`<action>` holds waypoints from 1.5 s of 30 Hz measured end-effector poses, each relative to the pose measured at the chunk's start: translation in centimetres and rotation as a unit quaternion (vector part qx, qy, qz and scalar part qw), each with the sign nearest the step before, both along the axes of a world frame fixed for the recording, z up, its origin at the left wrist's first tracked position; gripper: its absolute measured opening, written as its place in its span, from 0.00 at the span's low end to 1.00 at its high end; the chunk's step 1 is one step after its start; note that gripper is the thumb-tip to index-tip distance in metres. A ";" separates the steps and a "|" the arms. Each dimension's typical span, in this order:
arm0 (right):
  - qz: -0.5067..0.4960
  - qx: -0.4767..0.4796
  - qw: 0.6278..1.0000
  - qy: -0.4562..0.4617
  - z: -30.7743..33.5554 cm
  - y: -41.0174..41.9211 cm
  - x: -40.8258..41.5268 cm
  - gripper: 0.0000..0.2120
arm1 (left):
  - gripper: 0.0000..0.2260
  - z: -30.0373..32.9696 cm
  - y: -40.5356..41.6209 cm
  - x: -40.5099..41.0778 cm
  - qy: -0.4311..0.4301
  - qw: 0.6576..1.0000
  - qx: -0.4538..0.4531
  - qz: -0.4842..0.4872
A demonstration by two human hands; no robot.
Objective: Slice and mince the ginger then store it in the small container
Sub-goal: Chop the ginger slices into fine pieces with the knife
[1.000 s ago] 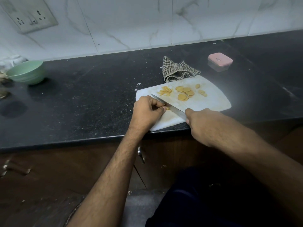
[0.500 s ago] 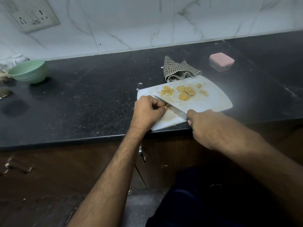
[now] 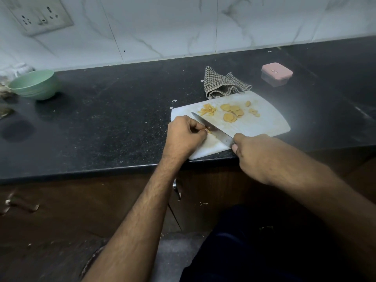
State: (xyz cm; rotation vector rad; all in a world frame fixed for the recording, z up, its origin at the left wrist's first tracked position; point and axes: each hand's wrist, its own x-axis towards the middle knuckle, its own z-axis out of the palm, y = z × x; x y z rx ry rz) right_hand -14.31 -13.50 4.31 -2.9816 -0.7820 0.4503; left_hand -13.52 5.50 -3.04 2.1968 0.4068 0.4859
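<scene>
From the head view, only 1 small change is seen against the picture of 0.5 s ago: the knife point(image 3: 211, 128) is drawn slightly toward 5 o'clock, so the blade now crosses the ginger piece point(image 3: 208, 131) a little nearer to its tip. The right hand point(image 3: 258, 155) is closed around the knife handle, which is hidden inside the grip. The left hand point(image 3: 184, 135) is curled, and the ginger piece is pinched under its fingertips against the cutting board point(image 3: 264, 123); how much of the piece is left cannot be told.

The other things are not moved. The round ginger slices point(image 3: 231, 112) lie at 12 o'clock from the blade, and a small heap of ginger strips point(image 3: 207, 110) lies at 9 o'clock from them. The small container point(image 3: 276, 73), with its pink lid on, stands at 2 o'clock from the board, well apart, beside the checked cloth point(image 3: 223, 84).

It is judged that 1 more sawing stroke is in progress. The mincing is only begun, and nothing is stored yet.
</scene>
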 end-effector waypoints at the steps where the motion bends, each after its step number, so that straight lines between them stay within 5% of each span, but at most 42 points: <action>1: 0.002 -0.006 1.000 -0.001 -0.1 0.0 0.1 0.03 | 0.05 0.0 -0.1 0.0 -0.001 1.000 -0.003 0.001; 25: -0.018 0.043 0.999 0.001 -0.6 -0.3 1.9 0.10 | 0.02 -0.4 -0.6 0.1 -0.027 0.999 0.031 0.019; 28: -0.029 0.044 0.999 -0.009 -1.2 -0.1 2.0 0.10 | 0.09 -0.6 -0.4 0.0 -0.032 0.999 0.039 0.009; 32: -0.033 0.039 0.997 -0.053 -1.4 -0.2 2.5 0.12 | 0.16 -0.8 -0.2 0.1 -0.016 0.998 0.053 -0.011; 45: 0.041 0.068 0.962 -0.260 -3.6 -0.8 7.2 0.11 | 0.04 -1.0 -0.4 0.2 -0.002 0.999 0.024 -0.023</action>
